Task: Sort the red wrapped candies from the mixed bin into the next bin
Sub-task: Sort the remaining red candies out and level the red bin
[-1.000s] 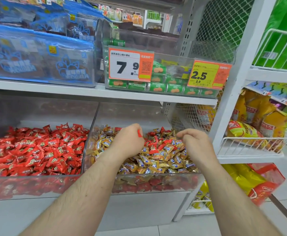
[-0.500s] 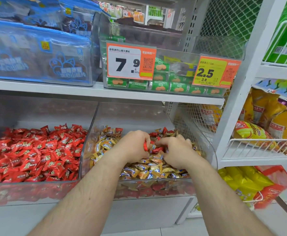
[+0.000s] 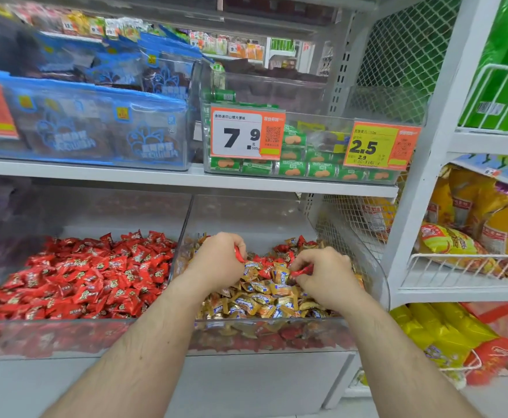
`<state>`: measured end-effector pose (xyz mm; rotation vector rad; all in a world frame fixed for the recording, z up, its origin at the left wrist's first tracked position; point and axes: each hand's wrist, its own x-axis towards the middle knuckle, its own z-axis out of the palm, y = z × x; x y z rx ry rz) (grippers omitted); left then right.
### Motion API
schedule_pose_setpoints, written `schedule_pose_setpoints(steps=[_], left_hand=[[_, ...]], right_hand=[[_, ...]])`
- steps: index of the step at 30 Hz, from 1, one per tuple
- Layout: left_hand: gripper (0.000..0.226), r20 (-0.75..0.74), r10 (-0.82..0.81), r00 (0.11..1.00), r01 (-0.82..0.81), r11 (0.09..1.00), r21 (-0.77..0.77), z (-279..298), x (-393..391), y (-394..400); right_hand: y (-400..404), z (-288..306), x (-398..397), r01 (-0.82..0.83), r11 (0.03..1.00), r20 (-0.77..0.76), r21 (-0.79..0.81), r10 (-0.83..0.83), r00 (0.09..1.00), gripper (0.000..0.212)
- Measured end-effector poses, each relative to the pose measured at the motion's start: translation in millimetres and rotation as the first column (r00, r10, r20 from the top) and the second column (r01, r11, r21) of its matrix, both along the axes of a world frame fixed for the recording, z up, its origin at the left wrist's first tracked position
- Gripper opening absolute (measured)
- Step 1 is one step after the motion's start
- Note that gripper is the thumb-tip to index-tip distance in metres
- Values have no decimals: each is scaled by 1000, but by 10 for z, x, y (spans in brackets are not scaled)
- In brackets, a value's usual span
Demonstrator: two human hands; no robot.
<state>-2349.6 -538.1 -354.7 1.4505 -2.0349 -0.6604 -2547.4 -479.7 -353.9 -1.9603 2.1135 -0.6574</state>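
A clear mixed bin [image 3: 380,285] on the lower shelf holds gold-and-blue wrapped candies [image 3: 261,300] with red wrapped candies [image 3: 288,250] among them. To its left stands a clear bin [image 3: 65,336] filled with red candies [image 3: 90,276]. My left hand [image 3: 216,260] is over the mixed bin's left part, fingers curled round a red candy [image 3: 239,254]. My right hand [image 3: 325,273] is over the right part and pinches another red candy [image 3: 302,270] by its wrapper.
A white shelf board [image 3: 186,178] hangs low over both bins, carrying blue bags [image 3: 96,128] and a bin of green packs [image 3: 301,168] with price tags [image 3: 246,135]. A wire mesh divider [image 3: 352,224] and wire baskets with yellow bags [image 3: 463,236] stand to the right.
Both hands came down into the mixed bin and drew together, then spread slightly; my right hand has picked a red candy. The left kept its red candy throughout.
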Motion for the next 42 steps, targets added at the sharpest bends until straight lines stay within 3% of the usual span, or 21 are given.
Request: schedule_pose_setpoints(steps=[4,6,11,14,19,22,25,28,33,37,42], left_hand=[[27,136,3,991,6,998,-66,36,-114,-69],[27,224,-65,972,77,996,-45,40,-229,-90],[30,368,-211,906,185,977,106,-22,-456,-190],[31,388,-239,890,180,967,181,-93,-525,-241],[32,389,-235,891,178,968,177,-134,-529,-283],[29,367,-209,906,173,977,127,-141,-496,-279],[27,351,-182,919,181,983,34,-111,-444,-241],[30,299,-181,937,200,979,-34,-61,-365,-187],[34,0,-109,994,109,989,-104,114,-102,-16],[36,-144,-75,987,48,983,-179,294,262,137],[38,-238,-3,971,-47,978,-204,373,765,224]], right_hand=[[31,224,-202,180,968,467,-173,-81,881,33],[57,292,-262,196,970,534,-142,-91,840,41],[-17,174,-301,325,942,455,-85,-253,854,26],[-110,87,-333,310,949,213,-64,-291,933,43],[-177,35,-304,245,969,-34,31,-244,969,27],[-200,-14,-287,222,963,-196,153,-191,962,45],[-218,-10,-284,234,958,-221,165,-195,956,36],[-190,-3,-253,247,964,-139,102,-232,963,26],[-109,67,-157,279,959,317,-43,-252,914,13],[3,226,175,158,979,363,-128,-102,926,11],[51,285,770,-58,978,282,-199,114,953,17]])
